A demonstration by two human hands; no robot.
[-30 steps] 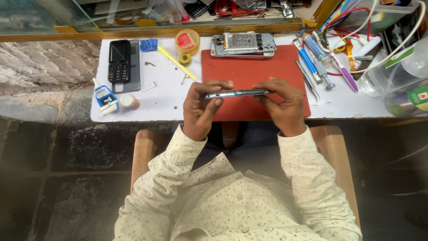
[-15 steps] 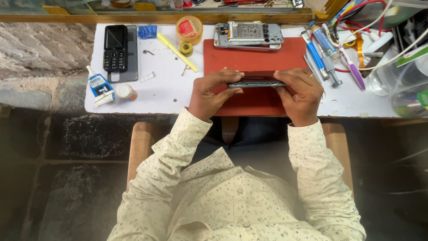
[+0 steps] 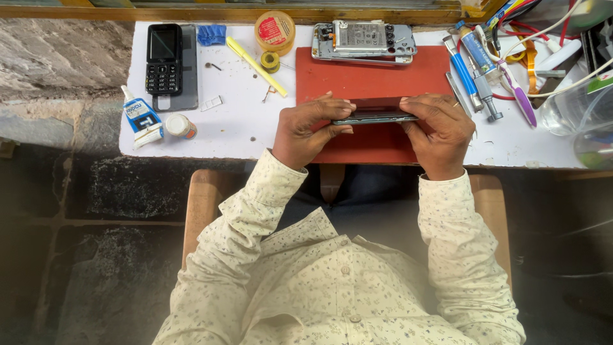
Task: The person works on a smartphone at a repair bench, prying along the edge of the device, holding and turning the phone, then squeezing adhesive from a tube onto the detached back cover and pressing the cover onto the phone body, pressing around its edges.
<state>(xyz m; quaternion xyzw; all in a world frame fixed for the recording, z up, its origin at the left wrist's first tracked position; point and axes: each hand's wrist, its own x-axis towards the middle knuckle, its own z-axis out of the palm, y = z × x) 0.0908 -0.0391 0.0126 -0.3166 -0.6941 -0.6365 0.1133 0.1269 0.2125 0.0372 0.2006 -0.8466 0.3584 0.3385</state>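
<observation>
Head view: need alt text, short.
Seen from above, a seated person's left hand and right hand grip the two ends of a dark phone edge-on over a red mat. An opened phone body, a keypad phone and hand tools lie on the white bench.

We only get one view: a head cam looking straight down, fairly close, over the bench (image 3: 236, 121) and lap.

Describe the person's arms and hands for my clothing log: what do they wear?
Both arms wear long cream sleeves with a small dark speckled print, buttoned cuffs at the wrists. The left hand and right hand are bare: no gloves, and no rings or watch visible.
</observation>
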